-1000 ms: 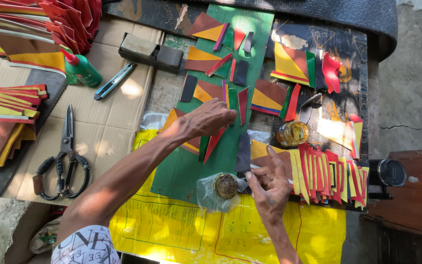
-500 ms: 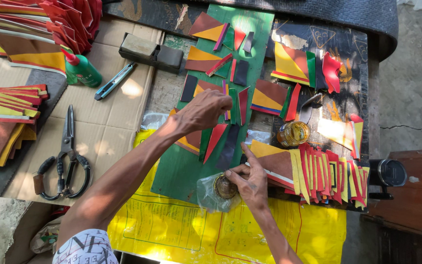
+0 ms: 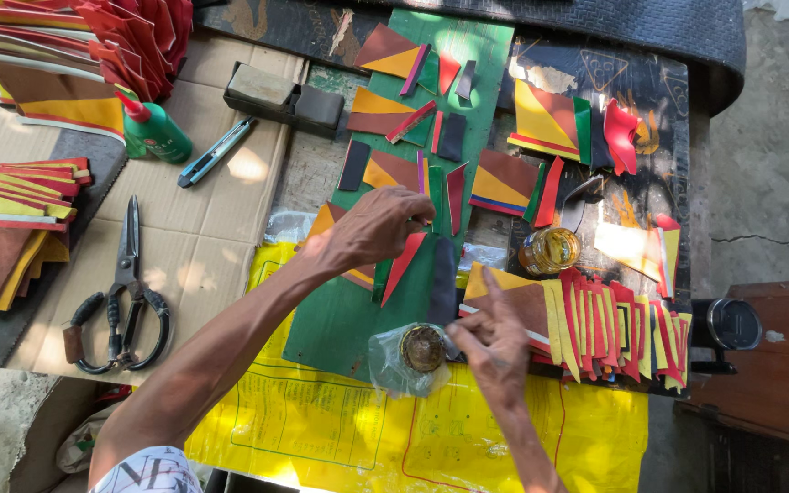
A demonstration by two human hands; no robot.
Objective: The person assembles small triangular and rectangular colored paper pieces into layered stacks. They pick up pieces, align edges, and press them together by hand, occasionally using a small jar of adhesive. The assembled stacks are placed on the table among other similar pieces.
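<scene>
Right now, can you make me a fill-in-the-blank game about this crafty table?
1. The left hand presses on a pointed ____ strip.
2. The scissors lie on brown ____.
3. The glue bottle by the utility knife is coloured ____.
4. The right hand is beside a small round ____ in clear plastic.

Missing words: red; cardboard; green; tin

Left hand point(image 3: 378, 228) reaches palm down, fingers curled, forearm stretched diagonally. Right hand point(image 3: 495, 342) hovers lower, fingers pinched, index raised.
</scene>
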